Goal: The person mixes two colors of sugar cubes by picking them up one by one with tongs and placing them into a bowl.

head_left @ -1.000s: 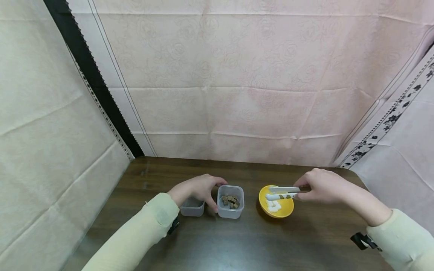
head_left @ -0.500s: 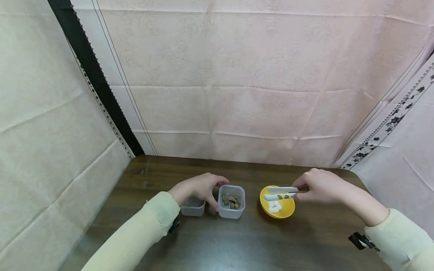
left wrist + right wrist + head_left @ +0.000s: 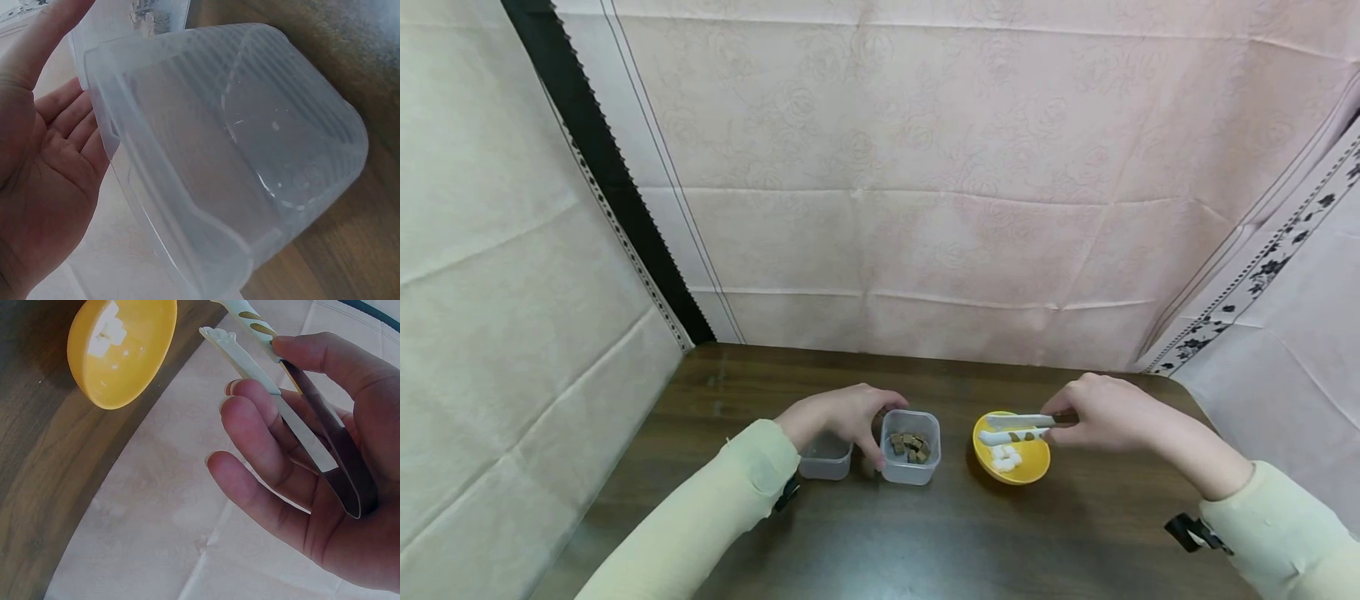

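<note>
My left hand, half-curled, seemingly steadies the plastic tub; my right hand pinches parted tongs over the bowl.

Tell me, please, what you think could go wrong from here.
The white-tipped metal tongs, held apart in the right hand, could knock the round yellow bowl, since neither hand steadies it. The small white lumps lie clustered inside, so pinching one might scatter others. The left hand, at the side of the square clear plastic container of brown cubes, might nudge it.
</note>
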{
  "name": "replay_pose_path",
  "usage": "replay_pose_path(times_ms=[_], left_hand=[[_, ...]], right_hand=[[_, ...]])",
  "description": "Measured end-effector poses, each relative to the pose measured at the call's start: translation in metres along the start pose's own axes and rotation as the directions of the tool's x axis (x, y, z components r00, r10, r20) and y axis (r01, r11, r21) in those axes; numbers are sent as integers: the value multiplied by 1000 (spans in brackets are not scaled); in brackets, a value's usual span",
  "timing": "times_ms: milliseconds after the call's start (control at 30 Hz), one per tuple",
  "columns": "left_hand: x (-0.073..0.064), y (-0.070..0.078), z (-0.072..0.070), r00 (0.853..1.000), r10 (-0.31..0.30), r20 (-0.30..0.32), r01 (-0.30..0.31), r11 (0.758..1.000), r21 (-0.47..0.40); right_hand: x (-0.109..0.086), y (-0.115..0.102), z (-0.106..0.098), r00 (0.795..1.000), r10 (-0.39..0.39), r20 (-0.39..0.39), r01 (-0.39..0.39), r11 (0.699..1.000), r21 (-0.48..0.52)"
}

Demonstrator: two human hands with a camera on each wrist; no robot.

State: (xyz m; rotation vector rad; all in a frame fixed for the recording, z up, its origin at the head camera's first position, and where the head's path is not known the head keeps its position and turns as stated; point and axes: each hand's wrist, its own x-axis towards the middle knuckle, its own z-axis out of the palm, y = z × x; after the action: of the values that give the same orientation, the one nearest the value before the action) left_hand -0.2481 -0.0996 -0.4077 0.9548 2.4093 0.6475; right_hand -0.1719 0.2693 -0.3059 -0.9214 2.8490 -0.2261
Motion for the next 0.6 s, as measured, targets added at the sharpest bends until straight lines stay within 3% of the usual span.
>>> replay_pose_path(times_ms=[600], left_hand=[[4, 0, -2, 1000, 8, 26, -8, 1000, -12]], right_hand=[[6, -5, 0, 998, -54, -20, 54, 999, -2]])
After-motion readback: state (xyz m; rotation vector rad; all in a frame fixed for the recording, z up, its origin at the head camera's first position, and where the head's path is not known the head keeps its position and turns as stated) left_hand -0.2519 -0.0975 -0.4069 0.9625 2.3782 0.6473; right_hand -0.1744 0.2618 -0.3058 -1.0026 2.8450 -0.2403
